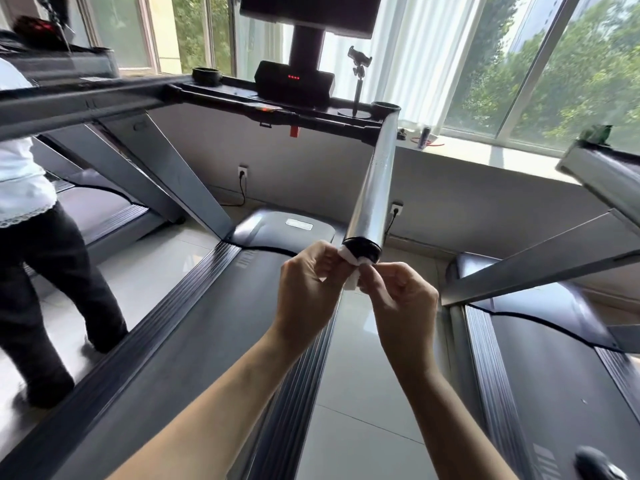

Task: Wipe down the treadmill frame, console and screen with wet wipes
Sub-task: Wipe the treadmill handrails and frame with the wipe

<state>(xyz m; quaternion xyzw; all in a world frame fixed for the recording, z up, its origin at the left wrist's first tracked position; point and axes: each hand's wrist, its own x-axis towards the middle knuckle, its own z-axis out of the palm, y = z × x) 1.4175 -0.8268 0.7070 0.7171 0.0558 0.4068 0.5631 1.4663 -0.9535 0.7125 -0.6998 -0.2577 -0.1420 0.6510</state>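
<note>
- One other person (34, 254) in a white top and dark trousers is standing on the left treadmill. Three treadmills are showing, side by side.
- One black boxy console (294, 84) is sitting under one dark flat screen (310, 10).
- Left hand (308, 289): its fingers are pinching the one white wet wipe (351, 277), right against the black round end cap (362, 251).
- One shiny silver handrail (375, 178), a smooth tube, is running lengthwise from the console's right corner down towards the camera, with the capped end pointing at both hands.
- Right hand (405, 299): its fingers are curling in and pinching the wipe's other end.
</note>
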